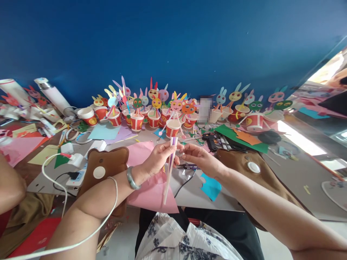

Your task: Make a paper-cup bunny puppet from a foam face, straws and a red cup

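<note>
Item, on my remote feed: 1 bundle of pale and purple strips (168,173), pinched in my left hand (162,154) over pink paper (146,193). Right hand (200,159): fingers curled alongside; grip, I cannot tell. Hazard, I judge: a slackened pinch could let strips slide.

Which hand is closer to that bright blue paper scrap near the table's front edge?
Right. The right hand is just beyond the blue paper scrap; the left hand, holding long thin strips, is farther off, beyond it and to its left.
</note>
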Tool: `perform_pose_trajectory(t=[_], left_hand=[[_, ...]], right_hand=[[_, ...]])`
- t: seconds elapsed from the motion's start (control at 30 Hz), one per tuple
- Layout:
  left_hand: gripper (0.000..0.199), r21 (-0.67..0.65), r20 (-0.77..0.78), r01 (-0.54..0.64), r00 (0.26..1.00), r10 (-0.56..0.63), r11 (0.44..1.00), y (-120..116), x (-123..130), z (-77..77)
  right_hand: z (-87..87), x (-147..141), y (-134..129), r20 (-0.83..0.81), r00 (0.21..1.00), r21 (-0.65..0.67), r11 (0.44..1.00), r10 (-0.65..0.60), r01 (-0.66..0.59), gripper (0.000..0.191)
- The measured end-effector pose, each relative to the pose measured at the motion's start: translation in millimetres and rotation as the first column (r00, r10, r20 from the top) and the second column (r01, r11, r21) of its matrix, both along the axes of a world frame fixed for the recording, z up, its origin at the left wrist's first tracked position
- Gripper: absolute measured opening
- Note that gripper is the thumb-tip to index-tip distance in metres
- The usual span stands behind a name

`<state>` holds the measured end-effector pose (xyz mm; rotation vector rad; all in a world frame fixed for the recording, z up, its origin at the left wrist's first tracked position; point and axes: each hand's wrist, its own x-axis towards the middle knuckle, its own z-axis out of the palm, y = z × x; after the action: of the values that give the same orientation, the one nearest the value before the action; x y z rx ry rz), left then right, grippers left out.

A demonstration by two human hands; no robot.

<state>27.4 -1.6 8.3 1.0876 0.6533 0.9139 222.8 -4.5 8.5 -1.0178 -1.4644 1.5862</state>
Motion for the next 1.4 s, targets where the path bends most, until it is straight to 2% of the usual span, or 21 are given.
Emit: perform_pose_trajectory(t=[0.27, 0.43, 0.57, 0.73, 0.83, 1.13, 1.4], left_hand=[[0.051, -0.069, 0.021, 0.024, 1.000, -0.023, 0.997, -1.5, -0.5, 3.0], [0.049, -0.091, 0.019, 0.045, 0.999, -0.044, 0.995, -0.7, -0.7, 4.6], [0.038, -0.054, 0.077, 0.022, 0.997, -0.018, 0.998, 2.0, -2.0, 1.8], [0.039, -0.068, 0.120, 0.201, 0.974, -0.193, 0.977, -1.2, -0.2, 2.2], [0.044, -0.061, 0.142, 0.270, 0.955, -0.260, 0.961, -4.3, 1.6, 3.7], [0.049, -0.099, 0.173, 0.354, 0.927, -0.334, 0.930, -6.4, 3.7, 1.9], [0.044, -0.101, 0.181, 0.376, 0.917, -0.355, 0.921, -5.3, 4.2, -1.1]], right_hand=[[11.5, -0.9, -0.7, -0.002, 1.000, -0.109, 0.994, 0.006, -0.006, 0.038], [24.5, 11.4, 4.5, 0.132, 0.988, -0.135, 0.989, 0.081, -0.063, 0.044], [36.4, 30.7, 18.0, 0.324, 0.944, -0.020, 0.998, 0.063, -0.060, 0.049], [50.1, 35.0, 30.2, 0.457, 0.886, 0.062, 0.991, 0.078, -0.119, 0.050], [58.3, 25.2, 30.7, 0.482, 0.873, 0.129, 0.979, 0.078, -0.158, 0.051], [77.5, 6.2, 24.4, 0.513, 0.858, 0.293, 0.936, 0.017, -0.194, 0.048], [77.8, 7.5, 22.6, 0.530, 0.845, 0.291, 0.923, 0.064, -0.252, 0.046]])
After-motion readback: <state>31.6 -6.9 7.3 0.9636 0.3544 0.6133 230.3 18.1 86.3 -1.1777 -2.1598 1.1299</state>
